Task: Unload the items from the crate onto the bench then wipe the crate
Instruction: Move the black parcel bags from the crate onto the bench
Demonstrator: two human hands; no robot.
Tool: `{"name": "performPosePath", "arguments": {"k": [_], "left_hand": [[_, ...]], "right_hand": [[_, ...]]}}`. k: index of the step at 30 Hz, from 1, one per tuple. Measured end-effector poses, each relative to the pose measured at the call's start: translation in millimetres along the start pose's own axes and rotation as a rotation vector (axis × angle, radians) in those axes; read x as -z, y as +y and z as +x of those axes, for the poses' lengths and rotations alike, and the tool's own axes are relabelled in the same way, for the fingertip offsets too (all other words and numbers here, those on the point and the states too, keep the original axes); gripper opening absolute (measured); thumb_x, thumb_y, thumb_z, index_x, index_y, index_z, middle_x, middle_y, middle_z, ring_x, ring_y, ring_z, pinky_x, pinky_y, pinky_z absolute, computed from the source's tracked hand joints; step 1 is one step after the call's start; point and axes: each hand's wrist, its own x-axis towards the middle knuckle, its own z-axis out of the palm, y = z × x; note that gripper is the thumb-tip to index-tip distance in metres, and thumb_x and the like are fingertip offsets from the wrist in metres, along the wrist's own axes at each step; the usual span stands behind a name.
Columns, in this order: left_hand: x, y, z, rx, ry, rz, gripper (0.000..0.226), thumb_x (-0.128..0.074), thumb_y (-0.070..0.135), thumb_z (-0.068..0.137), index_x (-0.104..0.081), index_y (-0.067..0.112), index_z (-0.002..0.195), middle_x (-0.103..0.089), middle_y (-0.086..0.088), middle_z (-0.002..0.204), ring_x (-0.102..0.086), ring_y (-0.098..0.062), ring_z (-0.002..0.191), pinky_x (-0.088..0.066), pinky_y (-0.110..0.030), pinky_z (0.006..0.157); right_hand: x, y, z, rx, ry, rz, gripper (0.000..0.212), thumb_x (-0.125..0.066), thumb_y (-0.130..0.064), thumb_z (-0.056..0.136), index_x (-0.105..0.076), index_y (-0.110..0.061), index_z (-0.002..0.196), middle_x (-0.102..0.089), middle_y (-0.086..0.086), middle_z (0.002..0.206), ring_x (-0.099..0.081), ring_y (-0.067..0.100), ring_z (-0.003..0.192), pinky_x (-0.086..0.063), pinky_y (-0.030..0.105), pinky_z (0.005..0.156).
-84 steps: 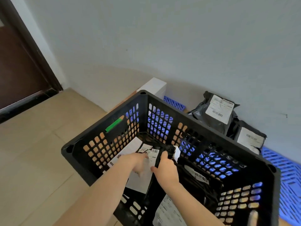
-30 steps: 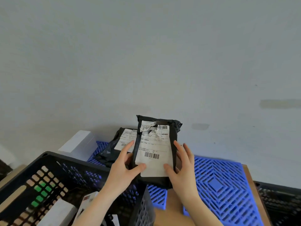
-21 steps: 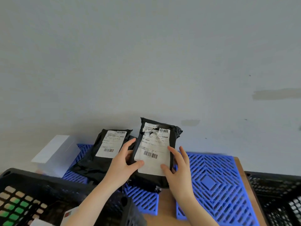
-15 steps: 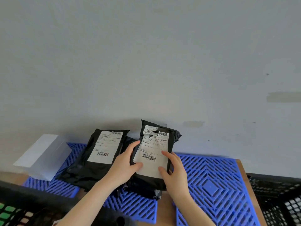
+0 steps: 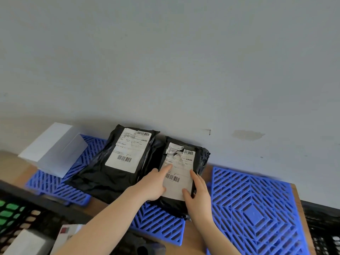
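Several boxes [image 5: 27, 242] sit in the crate [image 5: 27, 205], lower left — unloading isn't finished. On the bench [image 5: 193, 234], along the wall: a white box [image 5: 53, 155], a black parcel [image 5: 110, 173], then a second parcel [image 5: 200, 159] tucked beside it, saving room. The left hand [image 5: 152, 184] and right hand [image 5: 199, 196] lie on its label, fingers nearly straight, pressing rather than gripping.

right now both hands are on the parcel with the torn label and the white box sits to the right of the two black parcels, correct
Not quite. The white box sits to the left of the two black parcels, not the right, as the head view shows. The rest holds: the left hand and right hand both rest on the parcel with the torn label.
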Motion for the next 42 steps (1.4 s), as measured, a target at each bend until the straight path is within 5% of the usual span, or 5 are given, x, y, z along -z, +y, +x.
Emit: {"name": "performPosePath", "arguments": {"k": [8, 16, 24, 33, 42], "left_hand": [[14.8, 9.5, -16.2, -0.041, 0.143, -0.014, 0.068, -0.058, 0.019, 0.095, -0.025, 0.026, 0.154, -0.035, -0.007, 0.151, -0.04, -0.021, 0.135, -0.034, -0.026, 0.107], [46.8, 17.7, -97.9, -0.173, 0.598, -0.302, 0.034, -0.061, 0.014, 0.094, -0.059, 0.031, 0.123, -0.064, 0.013, 0.118, -0.06, 0.002, 0.103, -0.043, -0.012, 0.093], [36.8, -14.7, -222.0, -0.133, 0.943, -0.412, 0.029, -0.06, 0.008, 0.093, -0.063, 0.032, 0.109, -0.07, 0.017, 0.097, -0.06, 0.009, 0.089, -0.04, 0.001, 0.074], [-6.6, -94.8, -309.7, 0.132, 0.94, -0.459, 0.029, -0.063, 0.009, 0.092, -0.061, 0.031, 0.11, -0.068, 0.01, 0.095, -0.062, 0.002, 0.087, -0.044, -0.01, 0.078], [-49.7, -174.6, -302.0, 0.155, 0.535, -0.384, 0.035, -0.067, 0.012, 0.091, -0.057, 0.025, 0.122, -0.06, 0.001, 0.111, -0.061, -0.013, 0.097, -0.05, -0.019, 0.082]], "right_hand": [[23.8, -13.9, -4.9, 0.003, 0.019, -0.021, 0.058, -0.06, -0.019, 0.092, -0.036, -0.029, 0.145, -0.028, -0.006, 0.152, -0.032, 0.013, 0.137, -0.037, 0.028, 0.107], [64.8, -45.7, -49.8, 0.12, 0.147, 0.058, 0.034, -0.058, -0.016, 0.093, -0.055, -0.031, 0.124, -0.047, -0.007, 0.13, -0.051, -0.003, 0.1, -0.039, 0.011, 0.082], [46.3, -119.7, -125.6, 0.35, 0.015, 0.277, 0.025, -0.052, -0.016, 0.095, -0.06, -0.037, 0.105, -0.055, -0.008, 0.115, -0.055, 0.002, 0.106, -0.045, 0.01, 0.073], [-1.7, -168.6, -197.8, 0.503, -0.174, 0.289, 0.034, -0.052, -0.012, 0.094, -0.057, -0.046, 0.095, -0.055, -0.014, 0.107, -0.055, 0.004, 0.099, -0.044, 0.016, 0.08], [-74.1, -173.8, -222.6, 0.468, -0.276, -0.011, 0.026, -0.055, -0.015, 0.092, -0.061, -0.031, 0.112, -0.059, -0.014, 0.112, -0.052, -0.003, 0.102, -0.042, 0.014, 0.087]]}}
